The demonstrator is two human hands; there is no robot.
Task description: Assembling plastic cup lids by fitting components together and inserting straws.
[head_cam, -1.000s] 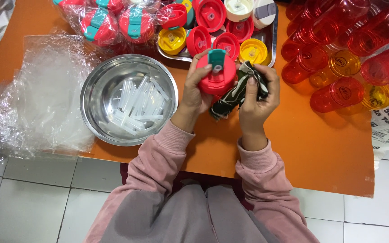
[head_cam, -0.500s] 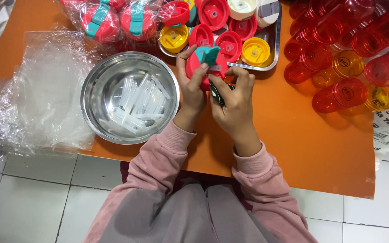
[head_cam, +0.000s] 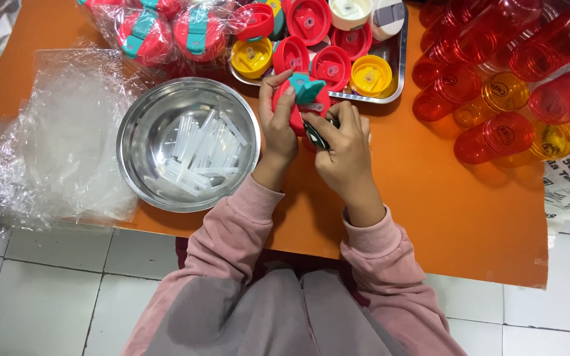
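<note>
Hands moved toward tray (head_cam: 398,79) — left hand (head_cam: 277,122), right hand (head_cam: 343,148) gripping red lid (head_cam: 293,109)

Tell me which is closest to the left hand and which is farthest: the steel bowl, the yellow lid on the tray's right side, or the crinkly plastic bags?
From the left hand, in the head view:
1. Steel bowl, just to its left, holding clear tubes.
2. Yellow lid, up and to the right on the tray.
3. Plastic bags, farthest, beyond the bowl at the table's left edge.
</note>
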